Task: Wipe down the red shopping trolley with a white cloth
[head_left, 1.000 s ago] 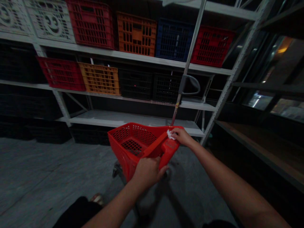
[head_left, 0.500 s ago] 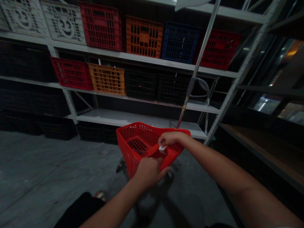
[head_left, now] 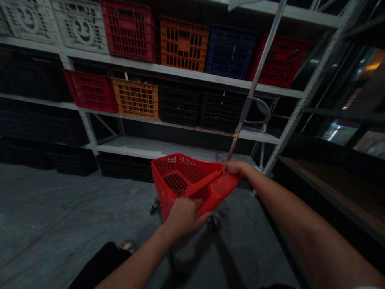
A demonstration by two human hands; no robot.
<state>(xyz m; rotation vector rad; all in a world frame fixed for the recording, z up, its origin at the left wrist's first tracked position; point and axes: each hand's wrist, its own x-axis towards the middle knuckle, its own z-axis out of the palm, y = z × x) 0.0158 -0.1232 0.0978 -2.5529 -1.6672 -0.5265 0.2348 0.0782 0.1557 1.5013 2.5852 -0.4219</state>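
Note:
A red plastic shopping cart (head_left: pixel 207 185) with a perforated basket stands on dark wheels in front of me. My left hand (head_left: pixel 187 213) is closed around the near end of its handle, with the thumb along the outer edge. At the far right end of the cart's top, my right hand (head_left: pixel 234 167) rests with curled fingers, by the foot of a metal pole (head_left: pixel 261 66). What those fingers hold, if anything, is hidden. The pole rises from the cart and carries a grey loop-shaped part (head_left: pixel 255 110).
White shelving (head_left: pixel 180 73) stands behind the cart with red, orange, blue, yellow, black and white crates, such as the orange crate (head_left: pixel 183 45). A wooden-topped shelf (head_left: pixel 331 192) runs along the right. My foot (head_left: pixel 126 245) is on the grey floor at lower left.
My right hand has moved right along the cart's top to its far end. The small white piece at its fingers no longer shows. My left hand stays on the handle.

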